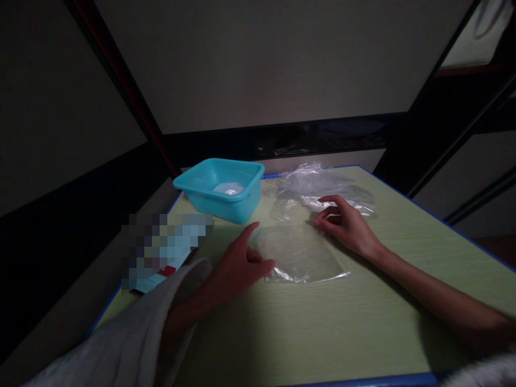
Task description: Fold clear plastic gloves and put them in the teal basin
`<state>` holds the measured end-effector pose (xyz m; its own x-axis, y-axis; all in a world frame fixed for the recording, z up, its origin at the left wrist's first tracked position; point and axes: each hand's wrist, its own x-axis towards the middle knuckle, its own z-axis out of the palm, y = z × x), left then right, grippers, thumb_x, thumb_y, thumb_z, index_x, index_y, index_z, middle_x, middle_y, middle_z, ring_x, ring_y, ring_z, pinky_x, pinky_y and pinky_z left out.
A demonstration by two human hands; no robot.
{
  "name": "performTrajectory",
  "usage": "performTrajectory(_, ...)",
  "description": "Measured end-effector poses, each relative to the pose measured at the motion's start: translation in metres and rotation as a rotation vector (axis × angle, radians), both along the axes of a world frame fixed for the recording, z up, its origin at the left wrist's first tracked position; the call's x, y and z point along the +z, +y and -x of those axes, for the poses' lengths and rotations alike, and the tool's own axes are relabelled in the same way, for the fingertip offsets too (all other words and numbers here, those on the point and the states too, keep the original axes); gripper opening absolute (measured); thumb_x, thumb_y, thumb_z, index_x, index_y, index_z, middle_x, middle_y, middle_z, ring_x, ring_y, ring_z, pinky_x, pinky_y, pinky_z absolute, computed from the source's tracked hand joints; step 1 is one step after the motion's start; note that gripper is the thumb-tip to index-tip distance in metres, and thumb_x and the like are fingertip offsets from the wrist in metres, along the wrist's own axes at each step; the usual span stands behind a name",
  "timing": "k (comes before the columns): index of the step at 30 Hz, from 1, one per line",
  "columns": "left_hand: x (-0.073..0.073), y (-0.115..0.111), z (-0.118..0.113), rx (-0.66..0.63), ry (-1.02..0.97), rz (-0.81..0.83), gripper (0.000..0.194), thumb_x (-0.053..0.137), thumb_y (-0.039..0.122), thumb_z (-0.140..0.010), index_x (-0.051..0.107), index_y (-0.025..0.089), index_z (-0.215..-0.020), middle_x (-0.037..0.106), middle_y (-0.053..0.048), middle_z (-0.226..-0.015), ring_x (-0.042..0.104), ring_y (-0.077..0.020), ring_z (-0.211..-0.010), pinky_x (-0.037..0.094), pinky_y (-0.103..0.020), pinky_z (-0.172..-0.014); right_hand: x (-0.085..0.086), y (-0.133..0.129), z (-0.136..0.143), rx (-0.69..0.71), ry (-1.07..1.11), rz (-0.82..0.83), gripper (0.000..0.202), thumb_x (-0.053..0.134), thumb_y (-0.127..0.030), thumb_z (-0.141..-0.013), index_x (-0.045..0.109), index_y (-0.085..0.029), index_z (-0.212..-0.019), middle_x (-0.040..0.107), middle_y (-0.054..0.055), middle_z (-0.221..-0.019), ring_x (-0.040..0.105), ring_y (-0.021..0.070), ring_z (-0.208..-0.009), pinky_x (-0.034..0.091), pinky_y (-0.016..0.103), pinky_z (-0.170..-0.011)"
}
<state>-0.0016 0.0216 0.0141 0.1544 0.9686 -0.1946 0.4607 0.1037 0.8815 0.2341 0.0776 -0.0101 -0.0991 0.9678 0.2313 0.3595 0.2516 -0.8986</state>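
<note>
Green surface (363, 322) w/ blue edges. Blue tub (220, 188) near far left corner. Crumpled bags (318, 185) by far edge. Flat clear bag (300, 252) in the middle, long way front-to-back, btwn both hands. Left hand (237, 266) loosely open, touching its left edge. Right hand (346, 223) half curled, fingertips on far right corner.

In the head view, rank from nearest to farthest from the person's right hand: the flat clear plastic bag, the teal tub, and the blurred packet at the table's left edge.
1. Flat clear plastic bag: right beside the right hand, its fingertips at the bag's far edge.
2. Teal tub: off to the left, at the table's back.
3. Blurred packet: farthest, at the left edge, beyond the left hand.
</note>
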Motion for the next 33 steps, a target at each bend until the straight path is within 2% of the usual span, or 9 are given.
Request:
performTrajectory(4, 0.003, -0.004, -0.002, -0.029, 0.018, 0.005, 0.087, 0.064, 0.01, -0.059, 0.027, 0.012, -0.138, 0.058, 0.006, -0.06, 0.053, -0.012, -0.055, 0.039, -0.02, -0.049, -0.002, 0.001, -0.001, 0.012, -0.031, -0.01, 0.042, 0.062, -0.037, -0.067, 0.043, -0.02, -0.101, 0.059, 0.0, -0.07, 0.056, 0.0141, -0.049, 0.044, 0.028, -0.044)
performTrajectory(10, 0.002, -0.004, 0.0, -0.084, 0.07, -0.071, 0.077, 0.062, 0.007, -0.059, 0.038, 0.014, -0.131, 0.057, 0.006, -0.063, 0.048, -0.0084, -0.052, 0.036, -0.018, -0.049, -0.003, 0.002, 0.0, 0.015, -0.057, -0.024, 0.04, 0.06, -0.035, -0.069, 0.042, -0.02, -0.101, 0.058, 0.0, -0.07, 0.056, 0.0144, -0.049, 0.044, 0.028, -0.043)
performTrajectory(17, -0.002, -0.002, 0.003, -0.14, 0.062, 0.011, 0.07, 0.06, 0.008, -0.061, 0.04, 0.012, -0.128, 0.052, 0.008, -0.053, 0.05, -0.0102, -0.052, 0.036, -0.018, -0.048, -0.002, 0.001, -0.001, 0.002, -0.068, -0.019, 0.042, 0.061, -0.039, -0.068, 0.042, -0.021, -0.102, 0.058, 0.0, -0.071, 0.057, 0.0152, -0.05, 0.044, 0.029, -0.044)
performTrajectory(27, -0.004, 0.001, 0.01, -0.185, 0.008, 0.059, 0.069, 0.065, 0.01, -0.055, 0.048, 0.015, -0.123, 0.056, 0.007, -0.057, 0.053, -0.012, -0.055, 0.037, -0.019, -0.048, 0.002, -0.001, 0.0, 0.013, -0.06, -0.001, 0.04, 0.061, -0.034, -0.068, 0.042, -0.021, -0.101, 0.058, 0.0, -0.071, 0.058, 0.0155, -0.05, 0.047, 0.029, -0.045)
performTrajectory(33, -0.003, 0.0, 0.01, -0.194, -0.058, 0.07, 0.07, 0.065, 0.009, -0.056, 0.047, 0.016, -0.123, 0.056, 0.007, -0.058, 0.052, -0.01, -0.053, 0.036, -0.018, -0.047, 0.006, 0.001, 0.003, -0.016, 0.104, 0.017, 0.044, 0.065, -0.034, -0.063, 0.042, -0.021, -0.097, 0.058, -0.001, -0.072, 0.058, 0.0147, -0.053, 0.049, 0.03, -0.051)
